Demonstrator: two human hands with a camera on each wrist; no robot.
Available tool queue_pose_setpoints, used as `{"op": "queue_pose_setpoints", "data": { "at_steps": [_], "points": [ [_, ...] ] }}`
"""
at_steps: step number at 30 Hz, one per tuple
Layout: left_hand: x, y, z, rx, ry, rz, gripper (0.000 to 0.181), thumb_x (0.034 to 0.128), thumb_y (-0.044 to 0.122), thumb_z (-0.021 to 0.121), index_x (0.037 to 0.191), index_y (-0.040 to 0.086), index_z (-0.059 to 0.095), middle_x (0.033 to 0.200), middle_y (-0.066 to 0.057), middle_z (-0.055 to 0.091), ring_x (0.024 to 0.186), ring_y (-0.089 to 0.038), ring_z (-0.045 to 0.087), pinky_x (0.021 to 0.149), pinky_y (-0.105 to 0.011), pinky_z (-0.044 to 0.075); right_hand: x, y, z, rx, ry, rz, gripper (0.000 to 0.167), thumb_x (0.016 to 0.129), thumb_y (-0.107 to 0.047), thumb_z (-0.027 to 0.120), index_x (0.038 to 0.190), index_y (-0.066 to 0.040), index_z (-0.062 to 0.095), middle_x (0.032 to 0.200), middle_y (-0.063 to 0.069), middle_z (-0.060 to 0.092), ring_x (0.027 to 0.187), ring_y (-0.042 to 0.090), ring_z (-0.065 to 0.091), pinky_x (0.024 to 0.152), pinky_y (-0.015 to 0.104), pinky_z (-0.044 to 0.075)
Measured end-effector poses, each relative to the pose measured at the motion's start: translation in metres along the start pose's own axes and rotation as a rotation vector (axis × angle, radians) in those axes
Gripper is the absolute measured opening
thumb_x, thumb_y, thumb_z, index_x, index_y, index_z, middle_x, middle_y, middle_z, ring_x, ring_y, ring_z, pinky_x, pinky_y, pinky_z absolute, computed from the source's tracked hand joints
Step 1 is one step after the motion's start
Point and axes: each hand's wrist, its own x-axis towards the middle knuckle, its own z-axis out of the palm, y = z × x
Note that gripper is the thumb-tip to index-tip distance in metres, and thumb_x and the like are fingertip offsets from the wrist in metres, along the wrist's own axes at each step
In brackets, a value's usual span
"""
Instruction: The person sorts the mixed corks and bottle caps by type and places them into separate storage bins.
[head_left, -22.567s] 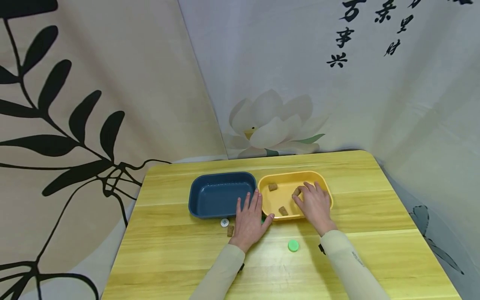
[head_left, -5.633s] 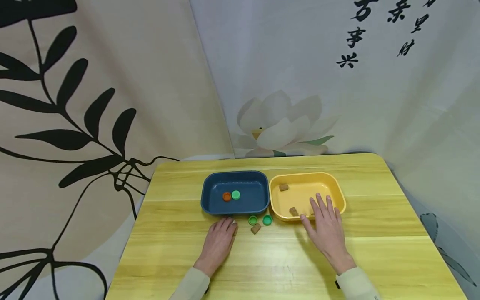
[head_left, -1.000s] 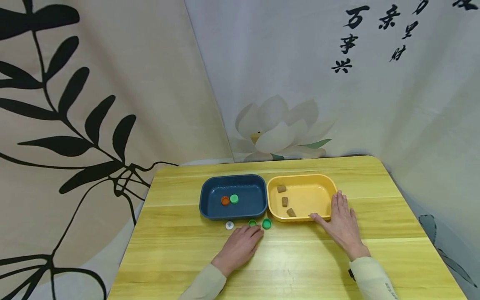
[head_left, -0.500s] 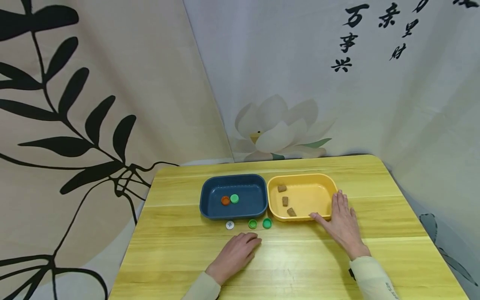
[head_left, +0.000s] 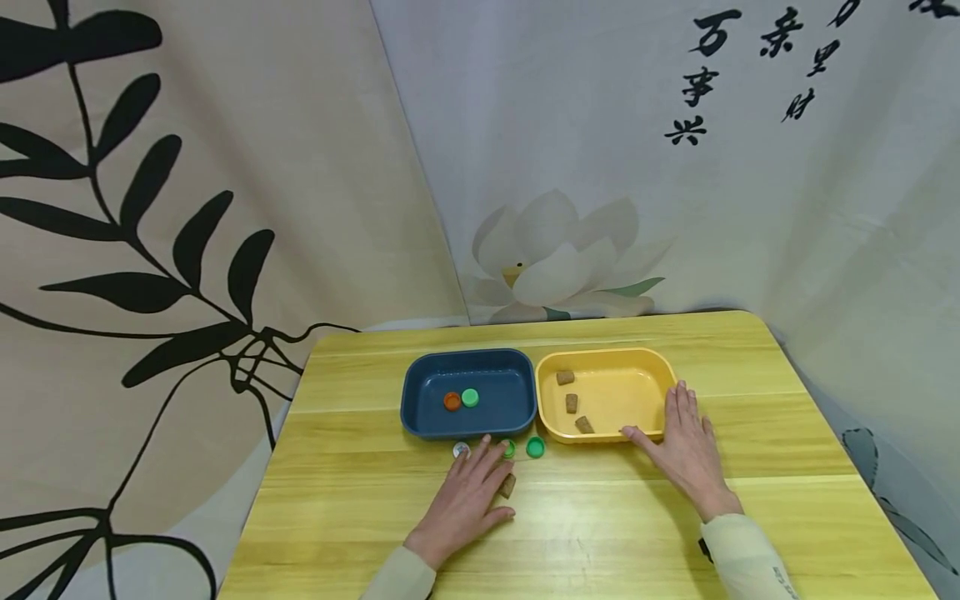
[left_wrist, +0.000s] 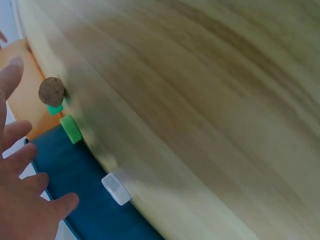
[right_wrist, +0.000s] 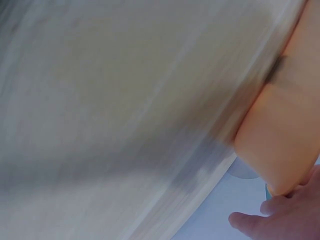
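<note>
My left hand (head_left: pixel 462 502) is over the table with fingers spread, the thumb apart from the rest. Just right of its fingers stands a cork stopper (head_left: pixel 507 486), round-topped in the left wrist view (left_wrist: pixel 51 91). Past the fingertips lie a white cap (head_left: pixel 461 449), partly covered, a light green cap (head_left: pixel 509 448) and a darker green cap (head_left: pixel 535 447). My right hand (head_left: pixel 686 454) rests with straight fingers along the right end of the yellow tray (head_left: pixel 660 367), its thumb by the front rim. Inside that tray are three cork pieces (head_left: pixel 572 403).
Left of the yellow tray, side by side, stands a blue tray (head_left: pixel 412 379) with an orange cap (head_left: pixel 452 401) and a green cap (head_left: pixel 470 397) in it. Cloth with printed leaves and a flower (head_left: pixel 555 258) hangs behind the wooden table (head_left: pixel 600 533).
Earlier, the orange and green caps came into the blue tray, and my right hand left its cork in the yellow tray. Just now my left fingers spread, uncovering the cork stopper.
</note>
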Motion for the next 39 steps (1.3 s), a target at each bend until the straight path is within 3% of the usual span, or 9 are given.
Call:
{"op": "queue_pose_setpoints", "data": {
  "at_steps": [6, 12, 24, 33, 39],
  "points": [
    [0.002, 0.001, 0.004, 0.023, -0.108, -0.011, 0.070, 0.0986, 0.059, 0.060, 0.153, 0.017, 0.051, 0.168, -0.005, 0.032, 0.155, -0.032, 0.026, 0.117, -0.061, 0.033, 0.000, 0.000, 0.000, 0.003, -0.006, 0.003, 0.113, 0.098, -0.069, 0.052, 0.160, 0.012, 0.003, 0.169, 0.029, -0.008, 0.156, 0.046, -0.004, 0.115, 0.075, 0.012],
    [0.004, 0.001, 0.005, 0.056, -0.140, -0.012, 0.063, 0.1005, 0.054, 0.061, 0.152, 0.018, 0.052, 0.166, -0.005, 0.035, 0.155, -0.031, 0.027, 0.117, -0.060, 0.034, 0.000, -0.001, -0.001, 0.006, -0.004, 0.001, 0.113, 0.098, -0.068, 0.053, 0.160, 0.012, 0.003, 0.169, 0.029, -0.006, 0.156, 0.047, -0.001, 0.115, 0.075, 0.013],
    [0.003, 0.001, 0.006, 0.079, -0.090, 0.021, 0.031, 0.0984, 0.037, 0.070, 0.125, 0.022, 0.066, 0.158, -0.004, 0.046, 0.150, -0.033, 0.036, 0.113, -0.059, 0.039, 0.000, -0.001, -0.001, 0.008, -0.003, 0.010, 0.113, 0.098, -0.069, 0.052, 0.160, 0.012, 0.004, 0.169, 0.030, -0.005, 0.156, 0.048, 0.000, 0.116, 0.075, 0.012],
    [0.000, 0.007, -0.003, 0.034, -0.028, 0.014, 0.037, 0.1003, 0.040, 0.067, 0.131, 0.020, 0.066, 0.154, -0.003, 0.051, 0.146, -0.030, 0.043, 0.114, -0.055, 0.041, -0.001, -0.001, 0.000, 0.009, 0.000, 0.011, 0.114, 0.097, -0.069, 0.054, 0.160, 0.012, 0.004, 0.169, 0.028, -0.006, 0.156, 0.047, 0.000, 0.116, 0.075, 0.012],
    [0.009, 0.013, -0.014, 0.020, 0.049, 0.042, 0.037, 0.1007, 0.037, 0.067, 0.133, 0.018, 0.064, 0.151, -0.004, 0.055, 0.145, -0.029, 0.044, 0.113, -0.053, 0.042, 0.000, 0.000, 0.000, 0.008, 0.005, 0.006, 0.113, 0.098, -0.069, 0.053, 0.160, 0.013, 0.004, 0.169, 0.027, -0.009, 0.156, 0.047, -0.001, 0.115, 0.076, 0.012]
  ]
}}
